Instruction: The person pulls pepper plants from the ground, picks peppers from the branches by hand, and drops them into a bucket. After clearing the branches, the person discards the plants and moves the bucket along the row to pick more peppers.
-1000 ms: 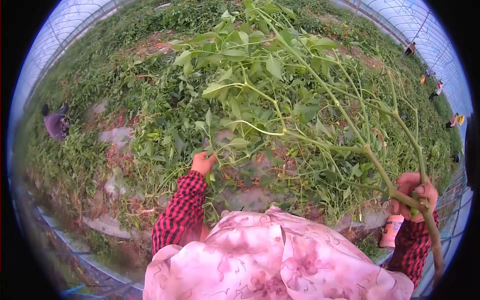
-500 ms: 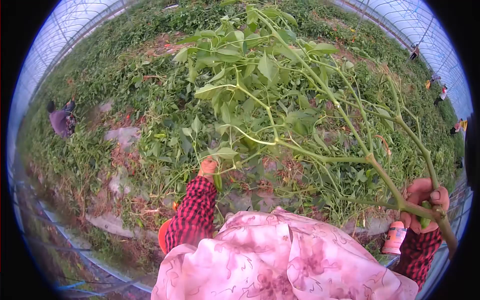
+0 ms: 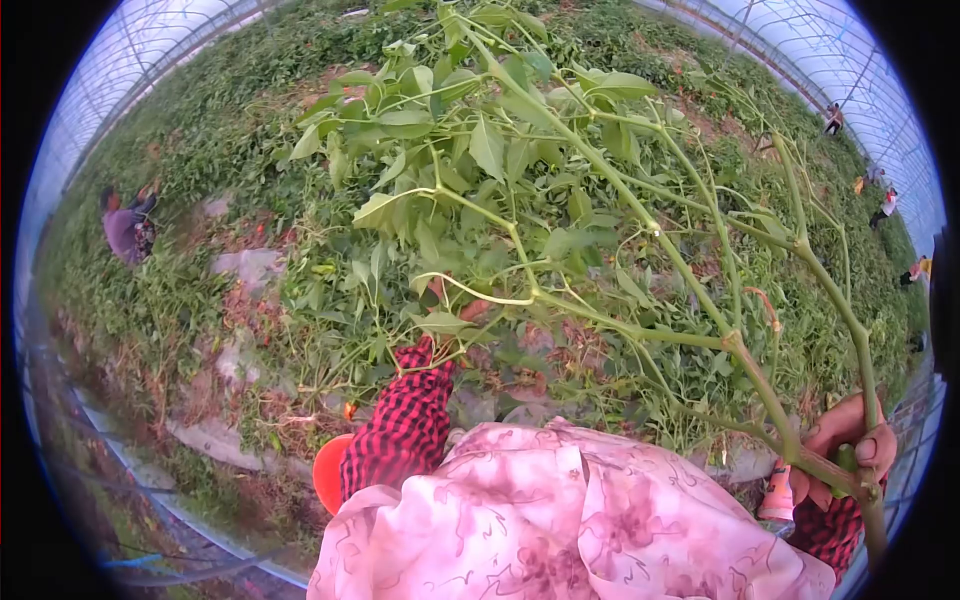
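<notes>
My right hand (image 3: 845, 445) is closed round the thick forked stem of an uprooted-looking pepper plant (image 3: 770, 390), at the lower right. A small green pepper (image 3: 846, 460) shows between its fingers. The plant's branches and leaves slant up across the middle of the view. My left hand (image 3: 468, 308) reaches in among the leaves, partly hidden by a leaf and thin stems. Its thumb and a finger show apart, with nothing visible held between them. A pink and orange cup-like object (image 3: 778, 492) is beside my right wrist.
An orange-red bucket (image 3: 328, 472) stands by my left sleeve. Dense pepper plants (image 3: 200, 330) cover the ground, with pieces of pale plastic sheet (image 3: 250, 268) between them. A person in purple (image 3: 125, 230) crouches at the left; several others are far right under the greenhouse frame.
My left hand has moved up and right, deeper into the leaves; the green pepper seen by it earlier no longer shows. The held plant has shifted left and my right hand slightly down.
</notes>
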`<state>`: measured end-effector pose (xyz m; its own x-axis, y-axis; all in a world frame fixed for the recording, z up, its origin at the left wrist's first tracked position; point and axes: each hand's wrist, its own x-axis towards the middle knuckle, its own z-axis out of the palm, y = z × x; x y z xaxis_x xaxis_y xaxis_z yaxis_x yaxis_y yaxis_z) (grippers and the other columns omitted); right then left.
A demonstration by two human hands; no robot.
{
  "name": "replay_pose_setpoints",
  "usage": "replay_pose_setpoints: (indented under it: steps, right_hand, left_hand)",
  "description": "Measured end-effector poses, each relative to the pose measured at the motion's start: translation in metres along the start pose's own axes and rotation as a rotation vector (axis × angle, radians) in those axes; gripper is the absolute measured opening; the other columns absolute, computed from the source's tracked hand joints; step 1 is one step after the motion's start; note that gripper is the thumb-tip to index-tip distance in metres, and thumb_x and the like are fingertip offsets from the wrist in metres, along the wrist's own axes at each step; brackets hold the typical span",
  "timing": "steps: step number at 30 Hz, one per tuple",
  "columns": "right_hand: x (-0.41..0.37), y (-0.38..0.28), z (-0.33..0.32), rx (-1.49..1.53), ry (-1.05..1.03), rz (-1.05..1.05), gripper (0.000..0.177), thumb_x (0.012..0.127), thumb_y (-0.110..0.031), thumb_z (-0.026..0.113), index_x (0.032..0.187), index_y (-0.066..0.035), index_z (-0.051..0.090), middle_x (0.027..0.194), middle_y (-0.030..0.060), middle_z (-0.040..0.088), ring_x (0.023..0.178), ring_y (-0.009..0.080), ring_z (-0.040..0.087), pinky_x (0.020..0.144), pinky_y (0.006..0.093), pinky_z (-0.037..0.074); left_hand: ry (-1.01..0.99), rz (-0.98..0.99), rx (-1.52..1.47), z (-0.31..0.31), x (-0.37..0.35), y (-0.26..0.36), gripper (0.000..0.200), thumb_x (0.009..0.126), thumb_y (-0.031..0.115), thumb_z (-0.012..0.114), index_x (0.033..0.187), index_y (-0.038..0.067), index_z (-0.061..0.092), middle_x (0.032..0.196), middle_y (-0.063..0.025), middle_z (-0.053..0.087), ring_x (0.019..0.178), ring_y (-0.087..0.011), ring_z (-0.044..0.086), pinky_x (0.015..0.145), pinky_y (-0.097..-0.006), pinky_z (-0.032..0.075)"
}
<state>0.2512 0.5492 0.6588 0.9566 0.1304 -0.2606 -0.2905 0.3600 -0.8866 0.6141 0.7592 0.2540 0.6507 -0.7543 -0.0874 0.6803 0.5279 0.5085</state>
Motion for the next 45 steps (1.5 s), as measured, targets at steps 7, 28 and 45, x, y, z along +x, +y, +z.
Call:
replay_pose_setpoints:
  steps: [7,28,45]
  right_hand:
    - [-0.008,0.005,0.004,-0.052,-0.047,-0.026,0.049,0.071,-0.014,0.05,0.105,0.02,0.041,0.079,0.038,0.052,0.052,0.0265,0.057,0.041,0.029,0.046]
    - [-0.009,0.032,-0.015,0.007,0.129,-0.107,0.05,0.072,-0.018,0.042,0.104,0.021,0.039,0.072,0.041,0.049,0.04,0.0286,0.052,0.032,0.0313,0.044]
    - [-0.011,0.074,-0.065,0.468,0.247,-0.072,0.052,0.074,-0.023,0.03,0.114,0.01,0.04,0.073,0.0382,0.05,0.039,0.028,0.045,0.039,0.0312,0.04]
  left_hand:
    - [0.169,0.613,0.87,0.006,0.014,-0.019,0.048,0.073,0.02,0.064,0.111,0.005,0.039,0.092,-0.0086,0.054,0.077,-0.0189,0.055,0.065,-0.0294,0.048]
    - [-0.201,0.082,0.098,-0.018,0.01,0.031,0.052,0.069,0.028,0.067,0.111,0.006,0.044,0.113,-0.0049,0.046,0.099,-0.0171,0.046,0.09,-0.0306,0.036]
    - [0.446,-0.065,0.219,-0.021,-0.028,0.094,0.029,0.073,0.011,0.05,0.102,0.007,0.049,0.096,-0.0105,0.054,0.083,-0.0312,0.053,0.062,-0.0497,0.047]
